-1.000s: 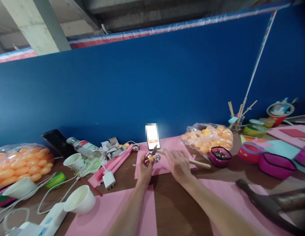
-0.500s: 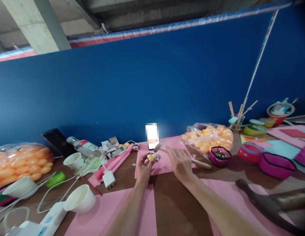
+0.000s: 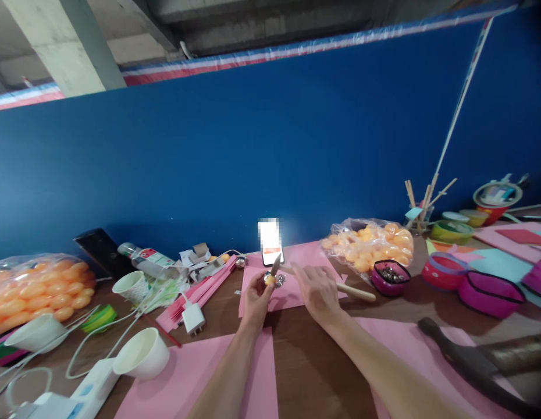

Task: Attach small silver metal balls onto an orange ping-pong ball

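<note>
My right hand (image 3: 317,292) is closed round the wooden handle of a small hammer (image 3: 356,292). The hammer's dark head touches or hovers just over a small orange ball (image 3: 270,281) with shiny silver pieces around it. The fingers of my left hand (image 3: 256,302) pinch that ball from the left. More shiny silver pieces (image 3: 280,280) lie right beside it on a pink sheet (image 3: 292,301). Behind my hands, a phone (image 3: 273,256) with a bright screen stands against the blue wall.
A bag of orange balls (image 3: 370,243) and a magenta bowl of small metal bits (image 3: 390,278) are at the right. A large hammer (image 3: 462,361) lies front right. White cups (image 3: 142,352), cables and a power strip (image 3: 96,387) occupy the left.
The hammer head has shifted slightly left and tilted more upright, close over the ball. My right hand has turned a little with it; my left hand has barely moved.
</note>
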Available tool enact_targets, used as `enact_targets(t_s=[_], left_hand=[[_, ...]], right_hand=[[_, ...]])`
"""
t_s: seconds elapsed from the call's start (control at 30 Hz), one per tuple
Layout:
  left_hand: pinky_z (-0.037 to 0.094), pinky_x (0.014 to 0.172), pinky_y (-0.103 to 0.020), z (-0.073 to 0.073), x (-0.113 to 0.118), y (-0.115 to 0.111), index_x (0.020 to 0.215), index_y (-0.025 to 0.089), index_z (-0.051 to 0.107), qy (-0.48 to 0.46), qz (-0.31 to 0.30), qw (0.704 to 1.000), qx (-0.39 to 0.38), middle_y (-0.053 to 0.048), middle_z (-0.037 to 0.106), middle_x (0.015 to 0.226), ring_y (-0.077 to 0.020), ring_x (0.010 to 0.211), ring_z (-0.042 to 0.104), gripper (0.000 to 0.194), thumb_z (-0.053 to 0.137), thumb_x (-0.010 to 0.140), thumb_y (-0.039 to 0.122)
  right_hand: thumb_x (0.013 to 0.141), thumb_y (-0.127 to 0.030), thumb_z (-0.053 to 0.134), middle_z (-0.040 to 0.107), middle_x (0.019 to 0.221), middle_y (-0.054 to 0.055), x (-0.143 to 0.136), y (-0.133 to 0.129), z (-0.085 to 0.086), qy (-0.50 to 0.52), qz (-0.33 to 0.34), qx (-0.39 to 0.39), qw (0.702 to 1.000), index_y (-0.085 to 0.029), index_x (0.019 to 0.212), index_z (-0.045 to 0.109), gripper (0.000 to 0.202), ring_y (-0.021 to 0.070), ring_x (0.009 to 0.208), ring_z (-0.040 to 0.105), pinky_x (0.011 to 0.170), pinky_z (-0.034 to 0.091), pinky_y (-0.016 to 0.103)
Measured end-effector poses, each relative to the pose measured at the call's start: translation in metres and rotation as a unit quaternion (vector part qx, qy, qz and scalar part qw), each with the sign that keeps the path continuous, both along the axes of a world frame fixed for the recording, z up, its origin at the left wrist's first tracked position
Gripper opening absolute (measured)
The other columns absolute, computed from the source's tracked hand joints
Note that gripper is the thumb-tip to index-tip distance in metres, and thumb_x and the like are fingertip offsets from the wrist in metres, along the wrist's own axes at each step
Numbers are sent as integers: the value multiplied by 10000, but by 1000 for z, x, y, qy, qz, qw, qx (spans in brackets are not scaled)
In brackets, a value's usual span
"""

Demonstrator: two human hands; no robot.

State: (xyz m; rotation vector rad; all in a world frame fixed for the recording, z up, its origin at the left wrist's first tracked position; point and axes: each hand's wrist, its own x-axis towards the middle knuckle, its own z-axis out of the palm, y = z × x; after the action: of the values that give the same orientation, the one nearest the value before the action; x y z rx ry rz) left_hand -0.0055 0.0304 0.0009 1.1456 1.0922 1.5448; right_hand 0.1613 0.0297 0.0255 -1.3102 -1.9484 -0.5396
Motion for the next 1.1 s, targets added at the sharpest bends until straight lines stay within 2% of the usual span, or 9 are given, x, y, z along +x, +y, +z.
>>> enact_targets(t_s=[0.23, 0.37, 0.57, 0.7, 0.83, 0.97, 1.1], left_hand=[[506, 619, -263, 0, 0, -3, 1080, 208, 498, -30, 5, 999, -30, -86, 598, 1031, -198, 892, 601, 470, 647, 660, 359], [505, 662, -283, -1, 1, -1, 1084, 200, 523, -33, 7, 999, -33, -75, 646, 921, -192, 843, 623, 490, 650, 649, 385], [494, 694, -297, -3, 1, 2, 1047, 163, 565, -12, 10, 1000, -11, -88, 655, 896, -160, 755, 626, 473, 652, 644, 395], [505, 685, -316, -2, 0, 0, 1042, 155, 553, -23, 14, 999, -23, -101, 642, 926, -182, 792, 626, 486, 652, 638, 406], [514, 686, -340, 0, 0, -3, 1026, 152, 539, -41, -4, 998, -44, -107, 634, 924, -218, 859, 619, 483, 656, 634, 409], [503, 749, -333, 2, 2, -2, 1063, 172, 510, -79, 7, 996, -30, -79, 631, 939, -182, 837, 628, 493, 661, 643, 380], [490, 770, -326, 0, 3, -1, 1044, 164, 536, -89, -16, 996, -27, -65, 646, 869, -164, 791, 635, 475, 651, 648, 400]], right_hand=[[865, -186, 423, 561, 732, 26, 0, -1, 2, -3, -7, 18, 1000, -238, 1171, 502, 320, 139, 704, 468, 782, 259, 301], [863, -194, 429, 559, 716, 23, -1, -2, 3, -6, -6, 20, 1000, -237, 1159, 513, 311, 137, 690, 470, 792, 263, 301], [868, -194, 413, 563, 724, 26, 0, -2, 3, -12, -7, 7, 1000, -233, 1180, 496, 325, 141, 692, 476, 792, 269, 304], [866, -193, 417, 568, 733, 29, 1, 0, 2, 5, -24, 17, 1000, -230, 1179, 498, 325, 145, 703, 481, 797, 264, 310], [866, -185, 416, 563, 726, 25, 0, 0, 0, -8, -9, 1, 1000, -238, 1186, 489, 333, 145, 698, 476, 801, 263, 310], [866, -182, 415, 564, 731, 30, -1, -1, 0, 3, -19, 14, 1000, -230, 1171, 502, 322, 144, 701, 477, 808, 260, 310], [865, -178, 412, 560, 712, 27, 0, -1, 1, -10, -8, 16, 1000, -229, 1150, 519, 309, 139, 679, 473, 780, 267, 297]])
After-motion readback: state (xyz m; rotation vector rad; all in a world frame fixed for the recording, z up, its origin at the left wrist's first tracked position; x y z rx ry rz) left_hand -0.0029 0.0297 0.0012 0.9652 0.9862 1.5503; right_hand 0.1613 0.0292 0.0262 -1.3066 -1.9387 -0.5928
